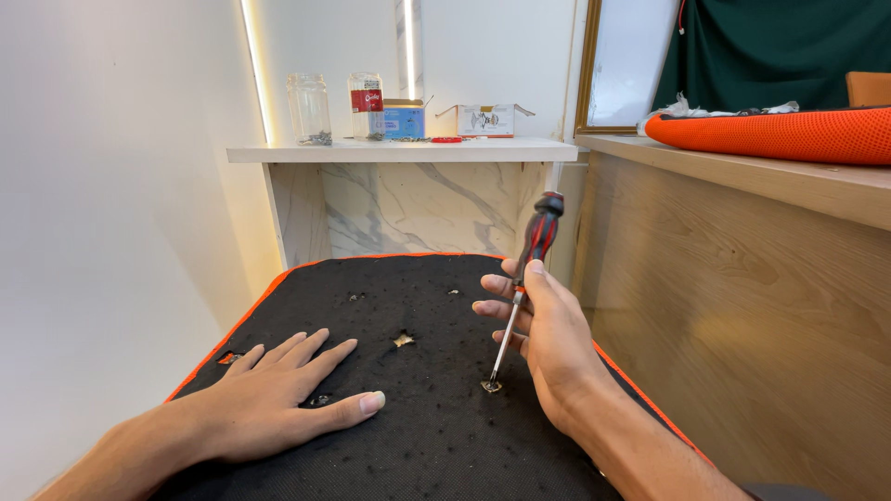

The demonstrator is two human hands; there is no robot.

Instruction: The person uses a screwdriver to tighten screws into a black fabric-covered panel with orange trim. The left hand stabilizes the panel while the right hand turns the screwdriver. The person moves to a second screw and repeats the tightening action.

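Observation:
My right hand (549,345) grips a screwdriver (529,269) with a red and black handle, held nearly upright. Its tip rests on a small metal screw hole (490,385) in a black fabric panel (427,436) with orange edging. My left hand (278,394) lies flat on the panel's left side, fingers spread, holding nothing. A torn hole with metal showing (403,340) lies between the two hands.
A white shelf (399,151) at the back carries two glass jars (309,109), small cardboard boxes (486,120) and loose screws. A wooden counter (742,269) stands on the right with an orange cushion (780,133) on top. A white wall lies to the left.

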